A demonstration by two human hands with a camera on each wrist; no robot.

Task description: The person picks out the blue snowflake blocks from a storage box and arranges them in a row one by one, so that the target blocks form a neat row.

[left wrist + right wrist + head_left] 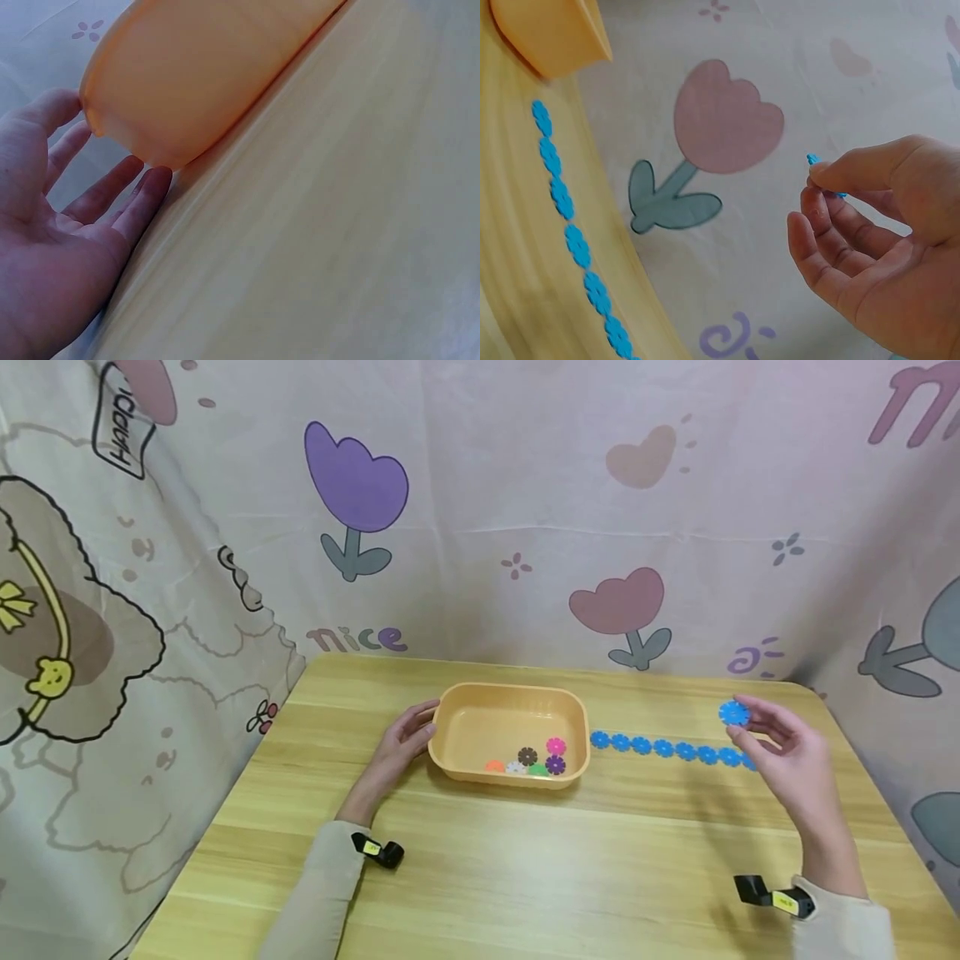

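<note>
My right hand [791, 760] pinches a blue snowflake disc [733, 713] between thumb and fingertips, raised over the right side of the table. Below it lies a straight row of several blue snowflake discs [663, 748], its right end partly hidden by that hand. In the right wrist view the pinched disc [811, 159] shows only its edges. My left hand [393, 752] rests at the left end of a yellow-orange plastic basin [457, 693]. In the left wrist view its relaxed fingertips [159, 178] touch the basin's outer wall [187, 82], thumb at the rim.
Inside the basin lie loose discs, among them a pink disc [556, 746], a brown disc [527, 756] and a purple disc [555, 764]. The wooden table [480, 877] ends at the back against a printed curtain [480, 485], which also hangs along the sides.
</note>
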